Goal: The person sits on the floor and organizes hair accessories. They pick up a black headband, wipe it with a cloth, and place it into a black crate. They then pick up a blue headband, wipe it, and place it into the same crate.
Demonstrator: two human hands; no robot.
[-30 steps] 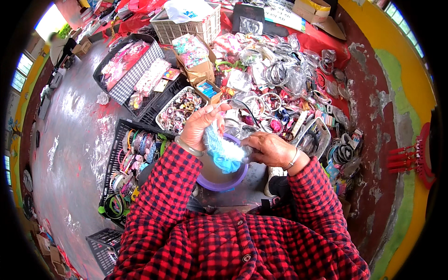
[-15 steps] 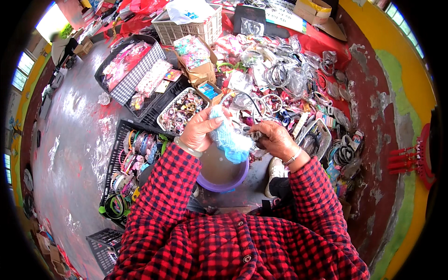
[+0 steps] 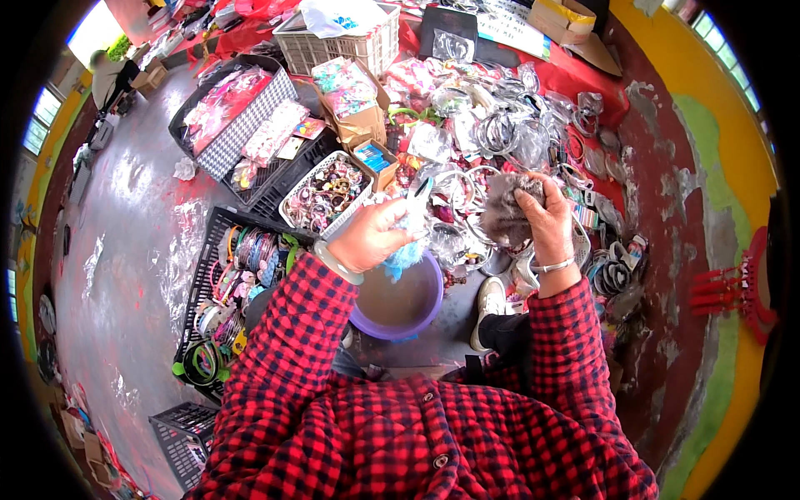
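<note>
My left hand [image 3: 371,237] is closed on a light blue fluffy piece [image 3: 403,260], whose lower end hangs over a purple basin [image 3: 435,302] holding cloudy liquid. The hand covers much of that piece. Further right, my right hand [image 3: 550,223] grips a grey furry piece [image 3: 505,210] between thumb and fingers, above the heap of hair accessories [image 3: 467,137]. The two hands are well apart. Whether either furry piece is fixed to a band, I cannot tell.
At the left stand a black crate of headbands [image 3: 193,315], a white basket of hair ties [image 3: 367,197] and a checked box [image 3: 250,118]. Behind them are a cardboard box [image 3: 363,127] and a beige crate [image 3: 379,43]. My white shoe [image 3: 490,310] is beside the basin.
My right hand has moved right and up, away from my left, and the grey furry piece now shows in full. The blue fluffy piece sits lower behind my left hand.
</note>
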